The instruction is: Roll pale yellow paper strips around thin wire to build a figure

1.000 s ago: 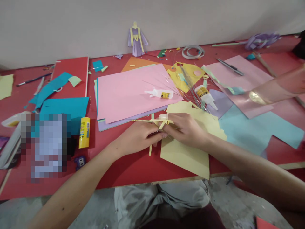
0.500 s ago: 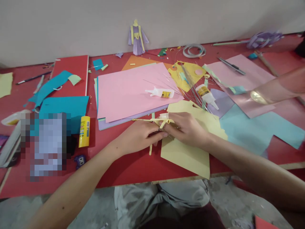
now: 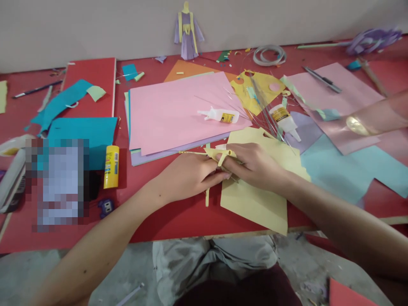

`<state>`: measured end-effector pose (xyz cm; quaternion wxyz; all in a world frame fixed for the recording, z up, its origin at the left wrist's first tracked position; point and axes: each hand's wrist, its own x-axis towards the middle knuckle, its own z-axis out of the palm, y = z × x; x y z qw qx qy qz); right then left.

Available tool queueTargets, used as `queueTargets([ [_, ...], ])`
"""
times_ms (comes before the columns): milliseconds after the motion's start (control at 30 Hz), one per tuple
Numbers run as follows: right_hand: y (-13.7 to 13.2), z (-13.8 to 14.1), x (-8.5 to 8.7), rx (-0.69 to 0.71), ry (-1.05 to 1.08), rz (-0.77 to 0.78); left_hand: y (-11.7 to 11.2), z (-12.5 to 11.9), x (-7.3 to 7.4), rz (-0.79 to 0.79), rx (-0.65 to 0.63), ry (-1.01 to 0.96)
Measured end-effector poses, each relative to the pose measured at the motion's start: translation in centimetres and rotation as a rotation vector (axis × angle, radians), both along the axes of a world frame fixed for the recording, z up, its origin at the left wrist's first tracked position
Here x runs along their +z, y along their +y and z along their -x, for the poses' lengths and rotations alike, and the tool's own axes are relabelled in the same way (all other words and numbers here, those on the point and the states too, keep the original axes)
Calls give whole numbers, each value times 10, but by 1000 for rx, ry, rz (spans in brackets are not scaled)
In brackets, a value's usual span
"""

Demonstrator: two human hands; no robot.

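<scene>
My left hand (image 3: pixel 186 175) and my right hand (image 3: pixel 253 165) meet at the middle of the red table (image 3: pixel 178 216), fingers pinched together on a thin wire wrapped with a yellow paper strip (image 3: pixel 214 154). The wire sticks out to the left over the edge of the paper stack. Under my right hand lies a pale yellow paper sheet (image 3: pixel 255 199) with a cut-out edge. A loose yellow strip (image 3: pixel 207 197) lies just below my left fingers.
A pink sheet (image 3: pixel 172 110) tops a paper stack holding a small glue bottle (image 3: pixel 219 115); a second bottle (image 3: pixel 283 120) and thin wires (image 3: pixel 261 114) lie right. A yellow glue stick (image 3: pixel 111 166), teal papers (image 3: pixel 84 136), a paper doll (image 3: pixel 188 32), another person's arm (image 3: pixel 376 121) at right.
The view has shifted so the table sits a little higher and to the right. My hands stay pinched on the wire and strip, with only small finger movement.
</scene>
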<state>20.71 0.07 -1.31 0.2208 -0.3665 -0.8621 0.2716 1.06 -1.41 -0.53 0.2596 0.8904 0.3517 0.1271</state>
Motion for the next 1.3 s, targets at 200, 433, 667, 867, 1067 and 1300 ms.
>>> queueTargets([
  [200, -1, 0, 0, -11, 9, -42, 1, 1, -1, -27, -16, -26],
  [433, -3, -3, -2, 49, 31, -208, 1, 1, -3, -85, -75, -128],
  [667, -1, -8, -6, 106, 70, -283, 0, 0, -2, -73, -85, -173],
  [867, -1, -7, -7, 98, 86, -259, 0, 0, -3, -102, -83, -208],
  [1067, -4, -5, -7, 13, 88, -289, 0, 0, -4, -104, -72, -206],
  [1300, -4, -4, -4, -17, 97, -288, 1, 1, -5, -75, -63, -229],
])
